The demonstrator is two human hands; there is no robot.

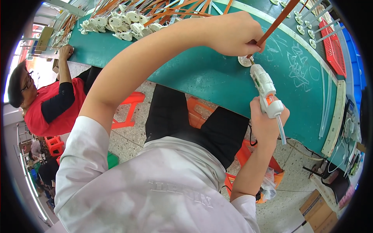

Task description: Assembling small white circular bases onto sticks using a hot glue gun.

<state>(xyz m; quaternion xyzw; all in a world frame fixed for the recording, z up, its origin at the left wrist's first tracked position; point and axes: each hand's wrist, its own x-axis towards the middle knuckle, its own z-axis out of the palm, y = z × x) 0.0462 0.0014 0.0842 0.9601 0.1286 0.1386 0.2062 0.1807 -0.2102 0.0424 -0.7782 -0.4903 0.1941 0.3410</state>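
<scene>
My left hand (237,34) reaches across the green table (202,73), its fingers closed around the lower part of a brown-orange flat strip (279,21). At the foot of the strip is a small round white plastic piece (243,61) on the tabletop. My right hand (265,121) grips a white glue gun (262,81), with a clear glue stick (281,134) sticking out of its back end. The gun's nozzle points at the base of the strip and is close to the white piece; whether they touch I cannot tell.
Several white pieces with strips (130,23) are heaped at the far left. More white pieces (300,29) stand far right beside a red basket (333,50). Clear sticks (323,105) lie near the table's right edge. A co-worker (50,103) in red sits at left.
</scene>
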